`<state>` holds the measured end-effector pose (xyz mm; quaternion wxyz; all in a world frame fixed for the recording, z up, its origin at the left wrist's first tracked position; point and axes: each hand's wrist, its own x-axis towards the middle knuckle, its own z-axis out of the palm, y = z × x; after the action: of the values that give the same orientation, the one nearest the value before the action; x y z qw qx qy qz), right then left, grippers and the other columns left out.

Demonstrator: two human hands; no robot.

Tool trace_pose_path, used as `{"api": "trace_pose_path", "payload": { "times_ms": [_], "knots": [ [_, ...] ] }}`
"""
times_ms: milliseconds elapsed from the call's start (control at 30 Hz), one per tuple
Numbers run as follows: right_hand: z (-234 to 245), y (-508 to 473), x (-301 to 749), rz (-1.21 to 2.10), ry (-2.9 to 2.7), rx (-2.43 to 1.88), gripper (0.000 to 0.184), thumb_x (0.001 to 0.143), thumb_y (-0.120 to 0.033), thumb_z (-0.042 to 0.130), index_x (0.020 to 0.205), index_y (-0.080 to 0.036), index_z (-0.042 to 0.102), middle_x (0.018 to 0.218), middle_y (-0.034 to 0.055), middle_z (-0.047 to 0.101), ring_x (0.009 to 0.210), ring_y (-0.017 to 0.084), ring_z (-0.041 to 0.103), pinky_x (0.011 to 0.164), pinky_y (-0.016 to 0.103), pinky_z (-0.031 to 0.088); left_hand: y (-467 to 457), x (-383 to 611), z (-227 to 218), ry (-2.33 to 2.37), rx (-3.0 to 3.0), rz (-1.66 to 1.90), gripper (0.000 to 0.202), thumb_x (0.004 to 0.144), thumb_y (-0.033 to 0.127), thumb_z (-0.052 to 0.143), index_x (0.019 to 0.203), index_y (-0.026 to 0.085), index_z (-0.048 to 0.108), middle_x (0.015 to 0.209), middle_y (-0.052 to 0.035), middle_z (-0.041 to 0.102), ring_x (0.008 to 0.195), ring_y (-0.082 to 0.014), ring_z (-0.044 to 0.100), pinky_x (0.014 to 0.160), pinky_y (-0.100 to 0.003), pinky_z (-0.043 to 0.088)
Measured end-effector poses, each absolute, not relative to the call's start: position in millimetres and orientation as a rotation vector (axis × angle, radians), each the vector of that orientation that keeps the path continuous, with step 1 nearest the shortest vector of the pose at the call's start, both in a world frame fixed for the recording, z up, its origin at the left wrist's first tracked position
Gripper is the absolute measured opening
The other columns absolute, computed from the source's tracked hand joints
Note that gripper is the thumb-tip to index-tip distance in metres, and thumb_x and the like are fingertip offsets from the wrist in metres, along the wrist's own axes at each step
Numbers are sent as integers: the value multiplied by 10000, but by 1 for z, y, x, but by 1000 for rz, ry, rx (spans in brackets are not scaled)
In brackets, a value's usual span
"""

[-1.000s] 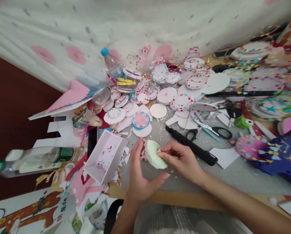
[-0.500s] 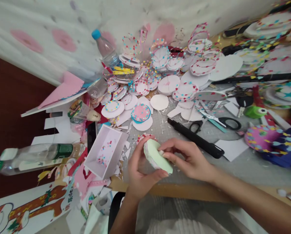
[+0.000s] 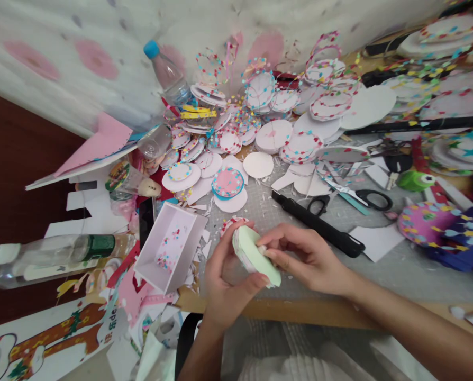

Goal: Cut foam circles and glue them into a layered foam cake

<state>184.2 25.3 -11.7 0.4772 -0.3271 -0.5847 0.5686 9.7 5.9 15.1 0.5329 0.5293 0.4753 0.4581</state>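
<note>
My left hand [image 3: 228,270] is wrapped round the edge of a round, layered paper disc [image 3: 254,255], tilted so that its pale green face shows. The fingers of my right hand [image 3: 306,258] pinch a tiny whitish piece [image 3: 262,248] against that green face; I cannot make out its kind. Just beyond my left fingertips lies a disc with red dots [image 3: 235,224], partly covered by the hand. Further back is a pink disc with a blue rim [image 3: 227,182], lying on white paper circles.
A black utility knife [image 3: 319,225] and scissors [image 3: 363,197] lie beyond my right hand. To the left stands an open white box [image 3: 173,246] holding small confetti. Several dotted paper discs [image 3: 274,136] crowd the back. Plastic bottles [image 3: 62,254] lie at the left.
The camera view has shifted slightly, so things at the left sit a little further left. Both hands keep almost the same pose on the green-faced disc.
</note>
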Motion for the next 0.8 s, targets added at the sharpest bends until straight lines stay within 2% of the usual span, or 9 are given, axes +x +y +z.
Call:
{"api": "trace_pose_path", "payload": {
  "times_ms": [133,267,400,600,800],
  "knots": [
    [-11,26,187,1134,-1590,-813,253,907,-170,570,1157,-201,589,744,-2,642,607,102,592,577,205,508,6,10,21,1237,1146,1114,606,725,489,763,1253,240,602,1227,-112,683,1115,-295,655,915,-383,561],
    [-16,26,186,902,-1705,-770,231,901,-124,580,1113,-210,609,724,-3,627,591,98,573,545,198,467,10,9,22,1232,1033,1052,563,737,578,708,1141,189,658,1094,-122,730,949,-286,709,775,-362,592],
    [-19,26,186,817,-1744,-773,247,907,-118,569,1131,-212,614,705,-6,613,583,97,570,540,195,453,14,8,21,1241,1018,979,554,761,586,676,1120,164,675,1062,-117,731,963,-287,692,808,-363,573],
    [-21,26,188,705,-1791,-762,286,917,-129,568,1181,-228,616,801,34,701,605,103,614,544,196,466,13,1,9,1255,1059,925,548,865,612,513,1122,161,687,1051,-101,732,1014,-293,663,894,-400,525],
    [-16,27,186,819,-1736,-761,221,894,-140,597,1087,-219,669,646,-8,613,510,95,526,472,196,415,12,3,17,1220,1090,955,522,801,589,628,1124,181,665,1120,-108,714,996,-290,677,819,-365,558]
  ]
}}
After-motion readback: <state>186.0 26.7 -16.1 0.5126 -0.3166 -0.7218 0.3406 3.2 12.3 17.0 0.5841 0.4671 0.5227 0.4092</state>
